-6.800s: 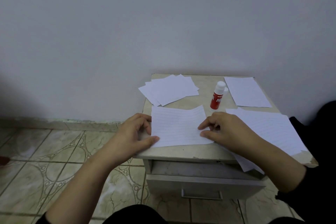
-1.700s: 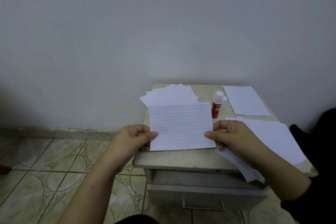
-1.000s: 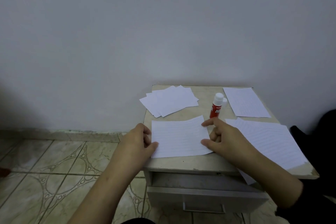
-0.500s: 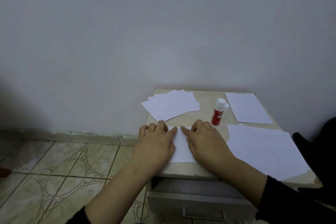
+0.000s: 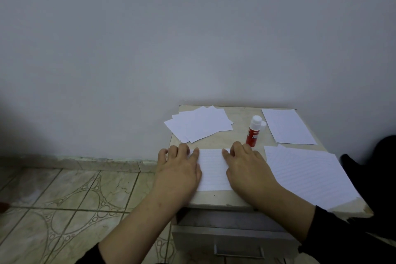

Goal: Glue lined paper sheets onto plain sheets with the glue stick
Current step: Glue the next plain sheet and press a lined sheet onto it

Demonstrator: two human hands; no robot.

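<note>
My left hand (image 5: 179, 170) and my right hand (image 5: 248, 169) lie palm down, fingers straight and slightly spread, on the white lined paper sheet (image 5: 213, 169) at the near middle of the small beige cabinet top (image 5: 240, 122). Each hand covers one end of that sheet, so only its central strip shows; whether a plain sheet lies beneath it I cannot tell. One red glue stick with a white cap (image 5: 254, 132) stands upright just beyond my right hand, apart from it. A second small white piece sits just behind the cap, too small to identify. At the far left lies a fanned pile of white plain sheets (image 5: 199, 125); at least three edges show, the exact count is unclear, and one corner overhangs the left edge. At the far right lies one faintly lined sheet (image 5: 287, 126). At the near right lies a large lined sheet (image 5: 308, 174), its near corner past the table edge. One grey drawer front with a handle (image 5: 237, 248) is partly hidden by my forearms.
</note>
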